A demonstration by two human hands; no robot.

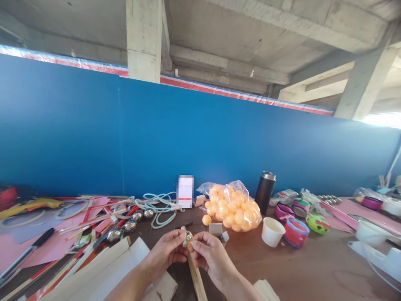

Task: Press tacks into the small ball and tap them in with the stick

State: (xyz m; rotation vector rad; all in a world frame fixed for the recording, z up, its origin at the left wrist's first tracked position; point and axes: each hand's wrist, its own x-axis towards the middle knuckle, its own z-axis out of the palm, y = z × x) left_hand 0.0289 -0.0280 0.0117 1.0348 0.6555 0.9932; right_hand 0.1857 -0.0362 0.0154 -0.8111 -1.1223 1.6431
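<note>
A shiny silver ball (187, 239) is pinched between the thumb and fingers of my left hand (166, 251), above the middle of the table. Close against the ball's right side, my right hand (210, 256) has its thumb and fingertips pressed together. A small orange patch shows by these fingertips; what they grip is too small to make out. Below both hands a wooden stick (196, 278) runs toward me. Just behind my right hand stands a small open box (216, 228), its contents partly hidden.
A clear bag of orange balls (233, 209), one loose orange ball (206, 220), a black bottle (265, 192) and a paper cup (273, 232) stand behind and right. Several silver balls (130, 225), a coiled pale cable (159, 205) and sticks lie left. A blue partition (200, 138) rises behind.
</note>
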